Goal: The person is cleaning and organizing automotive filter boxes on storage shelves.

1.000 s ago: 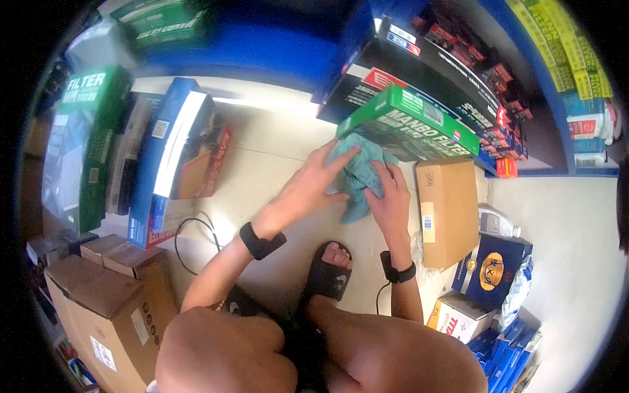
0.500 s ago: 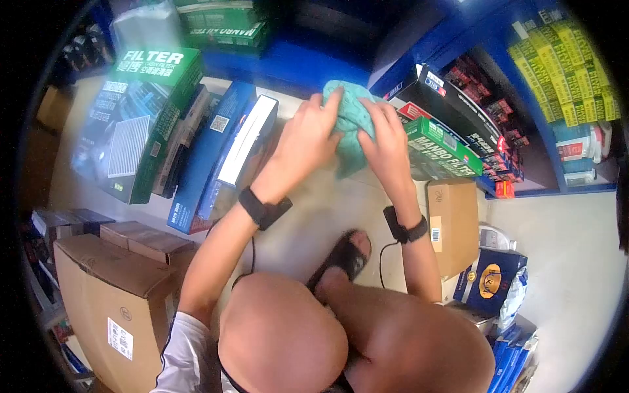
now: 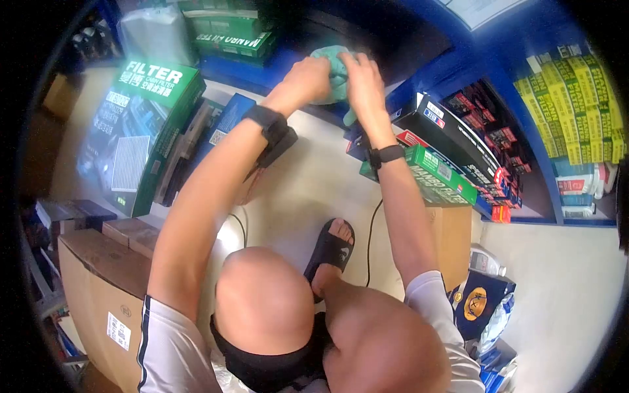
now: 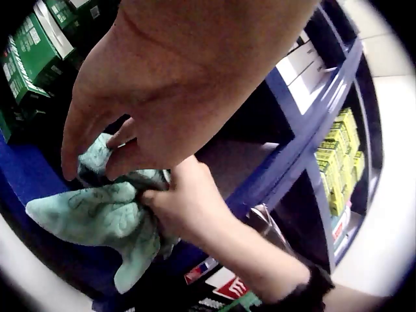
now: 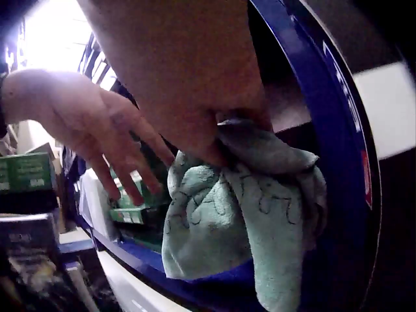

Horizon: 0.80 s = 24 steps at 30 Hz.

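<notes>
A soft green cloth with dark line drawings hangs bunched at the front of a low blue shelf. My right hand grips its upper part, and loose corners droop below in the right wrist view. My left hand is beside the cloth on the left. The right wrist view shows the left hand's fingers spread and fairly straight, one fingertip right at the cloth's edge. In the left wrist view, part of the cloth shows behind those fingers.
Green filter boxes stand on the shelf at left, with a large cabin filter box nearer. At right are a black box, a green box and yellow boxes. Cardboard cartons flank my legs.
Both hands have moved up and forward with the cloth, from above the floor to the blue shelf. The head view has shifted too.
</notes>
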Each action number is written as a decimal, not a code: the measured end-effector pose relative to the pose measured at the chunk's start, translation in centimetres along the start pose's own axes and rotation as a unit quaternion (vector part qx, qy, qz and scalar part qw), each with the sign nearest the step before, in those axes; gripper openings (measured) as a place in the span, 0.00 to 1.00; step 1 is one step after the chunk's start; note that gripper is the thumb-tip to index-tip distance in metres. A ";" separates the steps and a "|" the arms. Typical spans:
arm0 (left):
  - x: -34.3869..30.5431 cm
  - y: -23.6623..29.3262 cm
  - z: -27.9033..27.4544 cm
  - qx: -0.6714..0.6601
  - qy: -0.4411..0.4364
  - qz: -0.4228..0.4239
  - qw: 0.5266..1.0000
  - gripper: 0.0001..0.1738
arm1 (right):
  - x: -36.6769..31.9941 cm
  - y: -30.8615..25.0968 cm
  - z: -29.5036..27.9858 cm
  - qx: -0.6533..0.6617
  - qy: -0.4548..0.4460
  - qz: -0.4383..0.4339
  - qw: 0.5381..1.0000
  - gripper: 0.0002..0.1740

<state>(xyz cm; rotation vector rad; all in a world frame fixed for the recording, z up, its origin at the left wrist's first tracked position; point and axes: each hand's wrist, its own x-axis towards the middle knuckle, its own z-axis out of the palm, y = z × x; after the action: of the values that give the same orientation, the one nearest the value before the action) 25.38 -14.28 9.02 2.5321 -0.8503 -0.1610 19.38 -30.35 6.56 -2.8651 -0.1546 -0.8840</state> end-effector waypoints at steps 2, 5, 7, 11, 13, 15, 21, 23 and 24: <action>2.7 -0.1 0.1 -0.013 -0.009 -0.041 0.999 0.24 | -1.0 2.0 3.8 -0.018 -0.051 0.027 0.998 0.25; 5.2 0.5 0.5 0.011 -0.061 -0.054 0.997 0.26 | -3.0 3.9 9.2 -0.028 -0.234 0.089 0.968 0.17; 6.5 0.3 1.8 0.044 -0.080 -0.049 0.995 0.25 | -4.1 3.9 9.9 0.023 -0.227 0.108 0.968 0.16; 9.0 0.0 4.4 0.019 -0.201 -0.113 0.973 0.28 | -5.2 4.7 11.7 0.017 -0.223 0.122 0.967 0.13; 9.6 -0.3 5.6 0.058 -0.241 -0.093 0.964 0.24 | -5.8 4.8 13.3 0.004 -0.172 0.142 0.975 0.10; 10.3 -1.7 7.9 0.079 -0.269 -0.086 0.956 0.23 | -5.5 5.2 13.2 0.007 -0.174 0.142 0.974 0.10; 11.8 -4.3 8.9 -0.011 -0.331 -0.104 0.938 0.38 | -4.3 4.9 13.1 0.014 -0.124 0.138 0.982 0.11; 11.9 -4.9 8.7 -0.012 -0.328 -0.111 0.938 0.38 | -3.5 5.7 13.9 -0.028 -0.146 0.122 0.981 0.13; 11.9 -5.1 8.6 -0.012 -0.327 -0.117 0.938 0.39 | -3.2 6.0 14.1 -0.028 -0.148 0.122 0.981 0.13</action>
<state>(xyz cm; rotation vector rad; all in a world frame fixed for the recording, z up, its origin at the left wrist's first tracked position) 35.53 -21.11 -0.60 2.5645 -0.7512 -1.1296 25.35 -34.12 -7.38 -2.9653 0.1921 -0.4211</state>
